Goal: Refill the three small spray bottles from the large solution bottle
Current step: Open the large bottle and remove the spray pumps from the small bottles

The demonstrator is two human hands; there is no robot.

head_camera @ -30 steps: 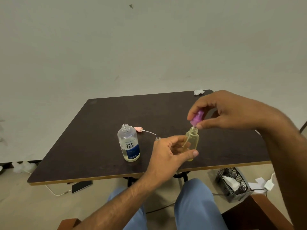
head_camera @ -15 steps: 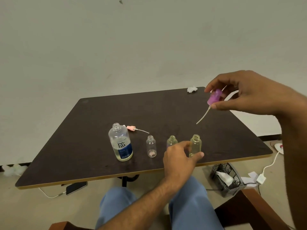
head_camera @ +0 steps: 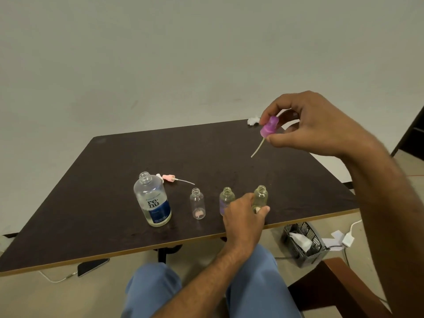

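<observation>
At the bottom of the frame sit two knees in blue trousers (head_camera: 252, 285), and from between them the left hand (head_camera: 243, 220) reaches up to the near edge of the dark surface (head_camera: 96, 203), its thumb and fingers closed around the base of the rightmost small bottle (head_camera: 261, 195). Three small spray bottles stand in a row just right of centre, all uncapped and upright: the clear one (head_camera: 197, 204) on the left, well apart from the others, the middle one (head_camera: 226, 198) with a purple tint low down, and the yellowish one in the hand's grip (its lower half is hidden by the fingers). Left of the row stands one large solution bottle (head_camera: 152, 203), also open, with a blue label and a shallow layer of liquid at the bottom. Just behind it lies one pink spray cap (head_camera: 169, 177), its thin tube pointing right along the surface. Higher, in the upper right of the frame, the right hand (head_camera: 314, 127) pinches one purple spray cap (head_camera: 269, 127) between thumb and fingertips, held in the air well above the surface, its pale dip tube slanting down to the left. At the far edge lies one crumpled white scrap (head_camera: 252, 120). Under the surface, on the floor, are one phone (head_camera: 91, 266) on a cable at lower left and one grey basket (head_camera: 302, 243) at lower right.
</observation>
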